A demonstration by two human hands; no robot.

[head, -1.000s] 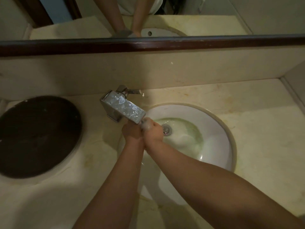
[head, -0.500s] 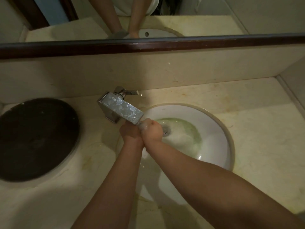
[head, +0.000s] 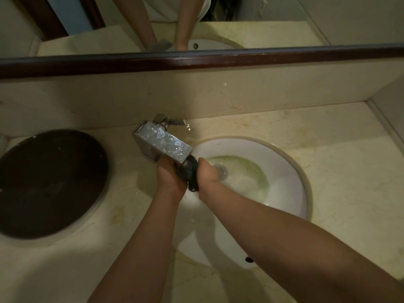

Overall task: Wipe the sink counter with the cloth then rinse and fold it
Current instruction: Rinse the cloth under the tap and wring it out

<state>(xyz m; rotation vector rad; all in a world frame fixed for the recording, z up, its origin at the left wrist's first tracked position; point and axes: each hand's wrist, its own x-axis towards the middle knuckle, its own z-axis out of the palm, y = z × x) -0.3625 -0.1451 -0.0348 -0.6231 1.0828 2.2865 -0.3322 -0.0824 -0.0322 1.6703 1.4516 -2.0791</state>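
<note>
"Under the spout of the tap [head: 161,145], at the basin's left edge: what do the fingers hold?" asks the reader.

"The dark cloth [head: 190,174], bunched into a wet roll," the legend answers. "Left hand [head: 171,180] and right hand [head: 207,173] each curl tightly round one end, close together; the fingertips are hidden beneath."

"The step in hand?"

"Rinsing and wringing, probably. Whether water runs cannot be told; cloudy greenish water lies round the drain [head: 220,171]. Done well, the hands twist in opposite senses and keep the cloth low over the basin [head: 290,162], so drips miss the counter [head: 328,138]. They then reopen it under clean water until runoff is clear. Folding remains. The dark round cover [head: 50,182] at the counter's left edge plays no part."
</note>
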